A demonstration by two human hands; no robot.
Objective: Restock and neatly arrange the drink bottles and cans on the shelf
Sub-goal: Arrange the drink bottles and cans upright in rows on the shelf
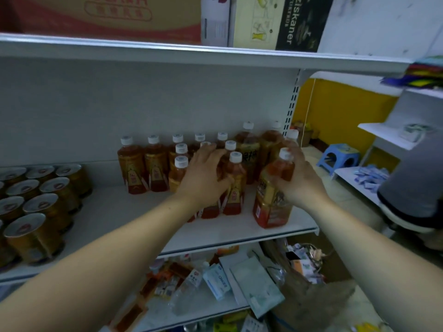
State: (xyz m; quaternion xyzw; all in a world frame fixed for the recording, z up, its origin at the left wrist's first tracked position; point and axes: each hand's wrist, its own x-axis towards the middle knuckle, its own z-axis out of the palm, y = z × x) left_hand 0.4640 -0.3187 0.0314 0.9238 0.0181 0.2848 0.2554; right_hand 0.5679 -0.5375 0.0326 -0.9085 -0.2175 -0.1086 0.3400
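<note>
Several small amber tea bottles (pixel 131 168) with white caps stand in rows on the white middle shelf (pixel 124 212). My left hand (pixel 203 174) grips one of the front small bottles (pixel 233 185) in that cluster, fingers curled over its shoulder. My right hand (pixel 299 180) holds a larger amber bottle (pixel 272 202) with a gold and red label near the shelf's right front corner. More large bottles (pixel 249 149) stand behind it. Gold cans (pixel 31 233) with silver tops fill the shelf's left side.
Cardboard cartons (pixel 100 17) sit on the top shelf. The lower shelf (pixel 215 283) holds scattered packets and boxes. To the right are a blue stool (pixel 338 156), a low white rack with small packets (pixel 366 176) and a grey bin (pixel 414 183).
</note>
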